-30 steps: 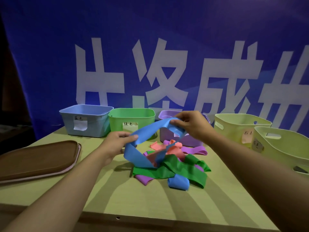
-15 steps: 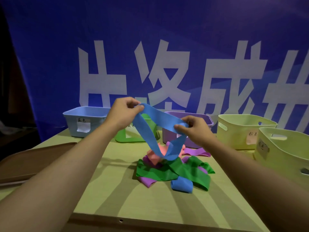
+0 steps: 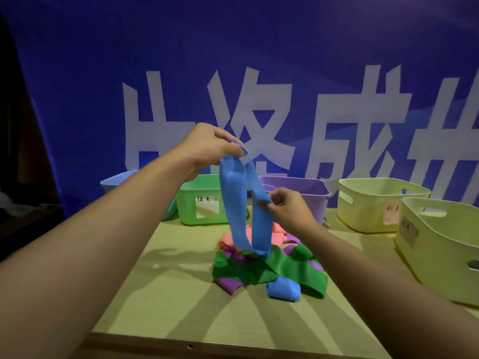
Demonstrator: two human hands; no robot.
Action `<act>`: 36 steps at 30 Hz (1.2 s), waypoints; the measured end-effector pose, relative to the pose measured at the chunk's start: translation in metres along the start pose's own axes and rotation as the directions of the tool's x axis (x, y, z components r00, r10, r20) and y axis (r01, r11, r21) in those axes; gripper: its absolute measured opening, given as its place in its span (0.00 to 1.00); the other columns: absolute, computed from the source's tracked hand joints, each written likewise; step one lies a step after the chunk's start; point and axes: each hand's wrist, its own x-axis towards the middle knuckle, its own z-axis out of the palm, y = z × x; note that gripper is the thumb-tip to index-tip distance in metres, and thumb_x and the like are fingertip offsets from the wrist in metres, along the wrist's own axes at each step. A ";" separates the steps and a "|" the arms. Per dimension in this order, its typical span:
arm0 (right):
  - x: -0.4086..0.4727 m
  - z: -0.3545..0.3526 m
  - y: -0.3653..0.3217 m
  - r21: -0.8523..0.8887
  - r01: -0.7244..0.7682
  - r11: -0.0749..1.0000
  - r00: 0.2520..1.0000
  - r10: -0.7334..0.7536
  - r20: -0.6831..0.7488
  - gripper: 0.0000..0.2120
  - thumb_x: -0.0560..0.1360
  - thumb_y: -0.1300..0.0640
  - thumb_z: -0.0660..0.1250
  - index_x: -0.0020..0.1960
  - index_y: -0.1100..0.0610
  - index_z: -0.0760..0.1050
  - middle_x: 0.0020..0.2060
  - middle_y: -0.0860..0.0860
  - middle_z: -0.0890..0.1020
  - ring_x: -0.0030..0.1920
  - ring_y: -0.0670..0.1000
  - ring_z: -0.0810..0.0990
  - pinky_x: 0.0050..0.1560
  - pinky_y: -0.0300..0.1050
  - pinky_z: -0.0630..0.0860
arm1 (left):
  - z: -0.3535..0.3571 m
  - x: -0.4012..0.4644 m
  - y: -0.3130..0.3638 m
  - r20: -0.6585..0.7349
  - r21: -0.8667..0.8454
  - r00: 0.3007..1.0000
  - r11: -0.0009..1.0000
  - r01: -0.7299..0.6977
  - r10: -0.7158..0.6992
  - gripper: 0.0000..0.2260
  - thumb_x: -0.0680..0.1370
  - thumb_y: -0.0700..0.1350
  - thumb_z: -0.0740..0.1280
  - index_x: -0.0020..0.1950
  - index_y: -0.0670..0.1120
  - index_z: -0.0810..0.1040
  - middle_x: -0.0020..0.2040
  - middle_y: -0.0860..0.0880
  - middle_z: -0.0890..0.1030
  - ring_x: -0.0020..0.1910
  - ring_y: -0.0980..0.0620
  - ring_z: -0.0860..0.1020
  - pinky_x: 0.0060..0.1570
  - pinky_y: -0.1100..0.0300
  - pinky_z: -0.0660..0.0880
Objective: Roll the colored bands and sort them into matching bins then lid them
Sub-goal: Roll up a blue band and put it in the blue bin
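**Blue band lifted, sorting barely begun**

Your left hand [image 3: 207, 146] pinches the long blue stretchy band [image 3: 243, 203] at its top; your right hand [image 3: 287, 208] pinches one strand, above the tangled band pile [image 3: 269, 268]. Behind the pile, the green plastic bin [image 3: 202, 200] seems empty. Rolling, binning, lidding remain.

The green bin [image 3: 204, 203] bore a label reading 绿色; the blue banner [image 3: 259, 73] behind showed large white characters 成 and 册

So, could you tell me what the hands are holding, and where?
Left hand pinches the blue band at its top fold; right hand pinches one hanging strand midway.
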 end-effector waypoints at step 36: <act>-0.018 -0.022 -0.067 0.366 0.157 0.918 0.976 -0.199 0.082 0.08 0.76 0.54 0.75 0.53 0.57 0.83 0.48 0.52 0.88 0.51 0.53 0.87 0.55 0.51 0.83 | 0.021 0.010 0.012 -0.042 -0.081 0.981 0.978 -0.192 0.189 0.07 0.75 0.50 0.77 0.49 0.50 0.86 0.45 0.50 0.87 0.49 0.53 0.85 0.51 0.56 0.82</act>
